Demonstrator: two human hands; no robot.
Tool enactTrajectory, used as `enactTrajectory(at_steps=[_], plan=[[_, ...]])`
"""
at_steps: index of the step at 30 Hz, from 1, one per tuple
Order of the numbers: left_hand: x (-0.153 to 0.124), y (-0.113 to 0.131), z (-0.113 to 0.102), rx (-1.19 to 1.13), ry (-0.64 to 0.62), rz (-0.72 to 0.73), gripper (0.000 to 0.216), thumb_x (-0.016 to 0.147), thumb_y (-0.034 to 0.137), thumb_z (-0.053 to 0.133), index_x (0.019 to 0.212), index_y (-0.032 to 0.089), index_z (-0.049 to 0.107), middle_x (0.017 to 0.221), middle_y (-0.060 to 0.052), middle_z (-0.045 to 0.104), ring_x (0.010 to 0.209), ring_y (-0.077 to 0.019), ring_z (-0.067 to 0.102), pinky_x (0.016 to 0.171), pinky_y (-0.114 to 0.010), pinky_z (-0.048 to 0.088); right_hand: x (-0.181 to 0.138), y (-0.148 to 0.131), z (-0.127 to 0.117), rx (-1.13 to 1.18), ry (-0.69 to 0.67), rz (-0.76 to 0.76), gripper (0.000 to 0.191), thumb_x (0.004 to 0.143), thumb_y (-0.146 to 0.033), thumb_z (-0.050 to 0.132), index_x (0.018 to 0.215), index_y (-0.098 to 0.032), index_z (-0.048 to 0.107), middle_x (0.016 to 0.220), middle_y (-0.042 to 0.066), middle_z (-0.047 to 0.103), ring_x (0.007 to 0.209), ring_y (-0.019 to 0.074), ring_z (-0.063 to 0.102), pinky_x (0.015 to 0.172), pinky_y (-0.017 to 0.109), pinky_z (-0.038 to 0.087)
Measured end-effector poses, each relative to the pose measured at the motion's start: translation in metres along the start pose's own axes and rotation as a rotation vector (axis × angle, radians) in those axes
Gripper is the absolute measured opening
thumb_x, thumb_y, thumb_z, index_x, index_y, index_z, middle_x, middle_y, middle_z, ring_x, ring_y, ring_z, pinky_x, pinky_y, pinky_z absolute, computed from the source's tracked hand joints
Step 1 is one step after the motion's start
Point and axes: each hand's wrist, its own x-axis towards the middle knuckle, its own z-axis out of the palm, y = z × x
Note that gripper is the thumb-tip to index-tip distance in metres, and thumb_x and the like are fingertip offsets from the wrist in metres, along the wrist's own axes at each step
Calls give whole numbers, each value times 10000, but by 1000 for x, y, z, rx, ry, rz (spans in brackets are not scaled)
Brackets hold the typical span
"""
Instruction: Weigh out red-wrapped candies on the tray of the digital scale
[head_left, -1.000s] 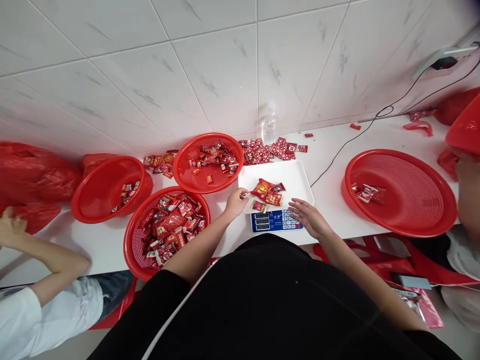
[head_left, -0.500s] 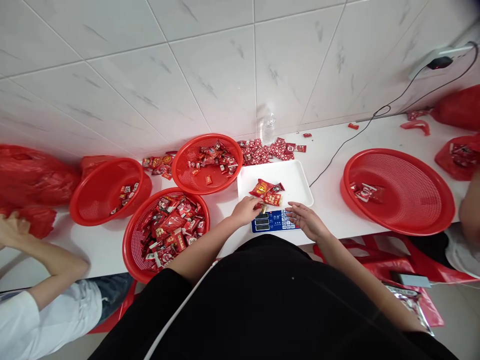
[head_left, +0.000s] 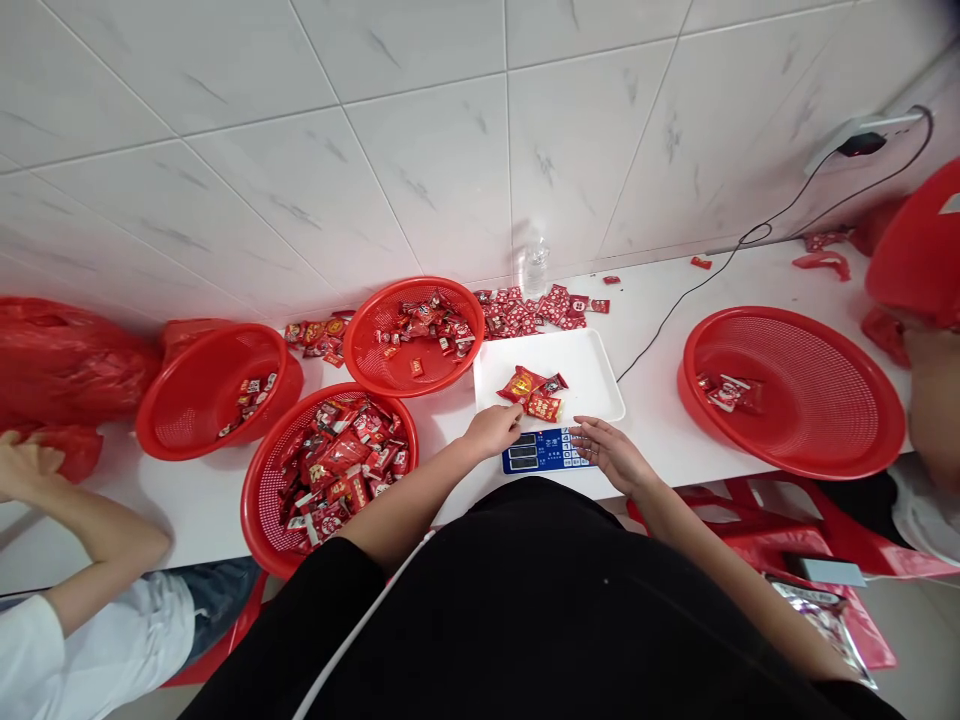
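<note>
My left hand (head_left: 493, 432) is at the near left edge of the white scale tray (head_left: 592, 365). Its fingers are drawn together beside the wrapped snacks; what they pinch, if anything, is hidden. On the tray lie a larger red packet (head_left: 520, 384), a red packet with yellow print (head_left: 543, 407) and a small dark-red wrapped piece (head_left: 555, 383). Over the right end of the blue scale panel (head_left: 551, 451) hovers my right hand (head_left: 615, 456), fingers apart and holding nothing.
To the left stand a full red basket (head_left: 259, 500) of packets and two more red baskets (head_left: 356, 350) with fewer pieces. A larger basket (head_left: 817, 385) stands right. Behind are loose packets, a clear bottle (head_left: 535, 268) and a cable (head_left: 675, 305). People sit at both sides.
A small gold-coloured piece by my left fingertips no longer shows there. My right hand stays over the panel. At the far right, a red object has been lifted into view beside a person's arm.
</note>
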Motion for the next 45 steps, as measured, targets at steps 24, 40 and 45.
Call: enactTrajectory(at_steps=[24,40,45], plan=[[-26,27,-6,-499,5,65,197,825,321,582,982,202,583,929,-48,626,897,-186,590,818,-329,471,-12,3,34,-104,-324,119,277,697,-354,745,916,-225,633,804,-11,633,667,96,598,667,255,506],[58,-7,16,240,-64,141,745,831,658,395,1463,279,288,1558,-29,115,1419,-329,-65,1093,-588,-62,-20,5,13,-104,-172,98,261,718,-341,710,927,-235,593,835,-10,615,740,107,578,648,235,474],[62,-16,12,113,67,90,637,915,524,328,1478,238,238,1554,-65,140,1431,-272,21,1128,-509,63,-22,4,9,-99,-167,92,243,735,-336,697,930,-236,594,816,-14,603,747,103,570,660,233,476]])
